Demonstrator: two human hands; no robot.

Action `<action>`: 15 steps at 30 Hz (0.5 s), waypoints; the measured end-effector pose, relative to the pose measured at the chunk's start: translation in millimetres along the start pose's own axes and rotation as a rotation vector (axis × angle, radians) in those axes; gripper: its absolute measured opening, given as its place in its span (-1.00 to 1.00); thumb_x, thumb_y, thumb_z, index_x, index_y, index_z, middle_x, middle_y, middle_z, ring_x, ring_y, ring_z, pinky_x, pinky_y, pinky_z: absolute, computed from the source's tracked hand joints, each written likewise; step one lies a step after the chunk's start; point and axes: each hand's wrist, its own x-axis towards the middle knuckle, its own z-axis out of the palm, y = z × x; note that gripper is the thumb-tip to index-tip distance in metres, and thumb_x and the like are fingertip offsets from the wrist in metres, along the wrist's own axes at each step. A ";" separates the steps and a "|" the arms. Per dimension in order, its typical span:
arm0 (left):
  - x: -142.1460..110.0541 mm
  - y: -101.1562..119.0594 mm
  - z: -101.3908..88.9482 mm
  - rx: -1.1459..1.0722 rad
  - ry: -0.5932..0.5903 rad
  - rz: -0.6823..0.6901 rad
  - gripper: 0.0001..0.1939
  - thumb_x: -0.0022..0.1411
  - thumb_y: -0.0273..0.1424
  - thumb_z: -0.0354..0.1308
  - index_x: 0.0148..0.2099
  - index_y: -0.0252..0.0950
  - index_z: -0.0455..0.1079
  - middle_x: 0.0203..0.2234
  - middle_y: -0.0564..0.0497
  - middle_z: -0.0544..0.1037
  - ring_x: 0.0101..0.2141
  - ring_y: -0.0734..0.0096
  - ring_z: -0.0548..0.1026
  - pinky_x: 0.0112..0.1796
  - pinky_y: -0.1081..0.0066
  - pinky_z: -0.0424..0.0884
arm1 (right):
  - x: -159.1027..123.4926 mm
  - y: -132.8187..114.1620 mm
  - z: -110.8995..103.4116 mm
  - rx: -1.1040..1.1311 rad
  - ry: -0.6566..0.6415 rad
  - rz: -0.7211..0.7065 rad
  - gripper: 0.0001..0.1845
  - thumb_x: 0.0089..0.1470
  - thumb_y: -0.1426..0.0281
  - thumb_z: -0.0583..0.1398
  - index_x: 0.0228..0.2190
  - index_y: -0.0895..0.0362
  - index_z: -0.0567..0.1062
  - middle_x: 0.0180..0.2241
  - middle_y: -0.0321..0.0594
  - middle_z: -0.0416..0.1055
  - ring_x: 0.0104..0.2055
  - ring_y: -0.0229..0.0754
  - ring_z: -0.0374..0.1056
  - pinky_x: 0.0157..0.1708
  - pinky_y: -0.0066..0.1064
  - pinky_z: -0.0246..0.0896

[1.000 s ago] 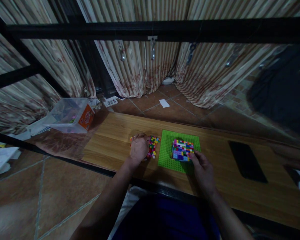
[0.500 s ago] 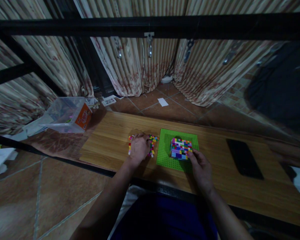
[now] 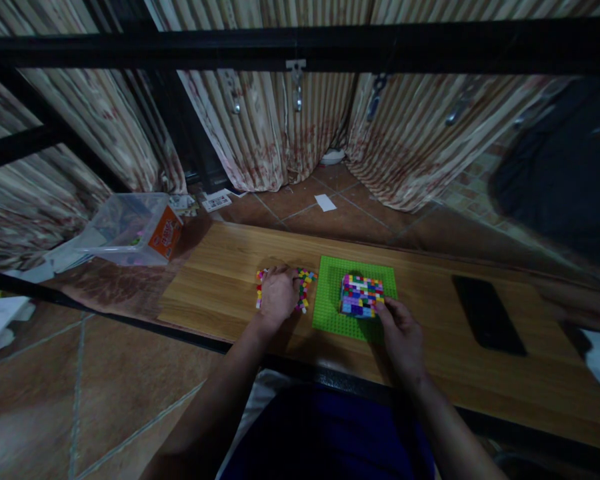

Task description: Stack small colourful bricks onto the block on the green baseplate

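Observation:
On the wooden bench, a multicoloured block of small toy bricks (image 3: 363, 295) stands on a green studded baseplate (image 3: 329, 315). The thumb and fingers of my right hand (image 3: 403, 333) are closed on the block's near right corner. To the left of the plate, my left hand (image 3: 279, 293) rests over a spread of loose toy bricks (image 3: 304, 288) in many colours. Its fingers are bent down among them, and whatever lies between the fingertips is hidden.
A black phone-like slab (image 3: 487, 313) lies on the bench (image 3: 430, 300) at the right. Beyond the bench's left end is a clear plastic box (image 3: 125, 230) with an orange label. Paper lies on the tiled floor, with striped curtains (image 3: 280, 133) and a black metal bar behind.
Both hands, the brick block and the loose bricks stay practically where they were. The whole view has shifted very slightly.

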 end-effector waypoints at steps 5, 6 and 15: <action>-0.2 0.1 -1.6 -0.001 0.000 -0.008 -0.79 0.28 -0.43 0.05 -0.25 -0.26 0.54 -0.24 -0.08 0.60 -0.18 0.27 0.49 -0.04 0.31 0.34 | -0.3 -0.2 0.3 0.005 0.005 -0.002 -0.58 0.02 0.06 0.24 -0.22 0.11 0.53 -0.24 -0.15 0.56 -0.20 -0.09 0.44 -0.14 -0.20 0.30; -0.3 0.1 -2.0 -0.006 0.003 -0.010 -0.79 0.29 -0.43 0.05 -0.24 -0.25 0.53 -0.24 -0.07 0.60 -0.18 0.27 0.49 -0.04 0.31 0.34 | -0.3 -0.3 0.3 0.004 0.002 -0.004 -0.59 0.02 0.06 0.24 -0.23 0.11 0.53 -0.24 -0.15 0.56 -0.20 -0.09 0.44 -0.14 -0.20 0.30; -4.4 8.7 -6.1 -0.169 0.031 -0.008 -0.80 0.33 -0.41 0.04 -0.18 -0.24 0.52 -0.24 -0.03 0.60 -0.20 0.34 0.53 -0.12 0.40 0.39 | -0.5 -2.8 0.0 -0.041 0.006 0.010 -0.56 0.02 0.04 0.23 -0.21 0.12 0.53 -0.21 -0.12 0.56 -0.17 -0.05 0.44 -0.11 -0.18 0.29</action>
